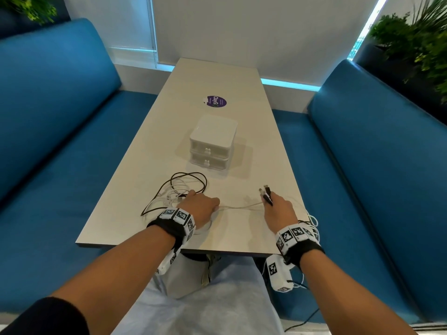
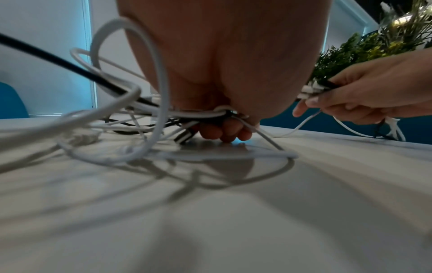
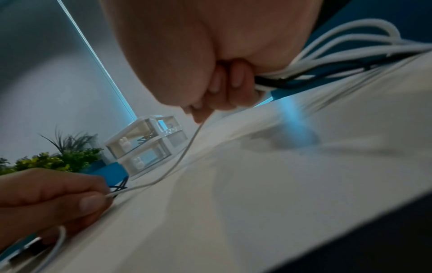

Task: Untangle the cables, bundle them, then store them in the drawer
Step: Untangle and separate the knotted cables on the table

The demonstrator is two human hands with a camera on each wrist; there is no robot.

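The long pale rectangular tabletop is standing between two padded blue benches, one on each side. A small white plastic two-drawer unit is sitting on the tabletop near its middle, drawer fronts facing the person. A round purple sticker is lying behind the unit. The tangle of black and white cables is lying in front of the unit, toward the left. Leafy green plants are standing behind the benches.

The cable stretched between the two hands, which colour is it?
White. The cable shows best in the head view, running from left hand to right hand.
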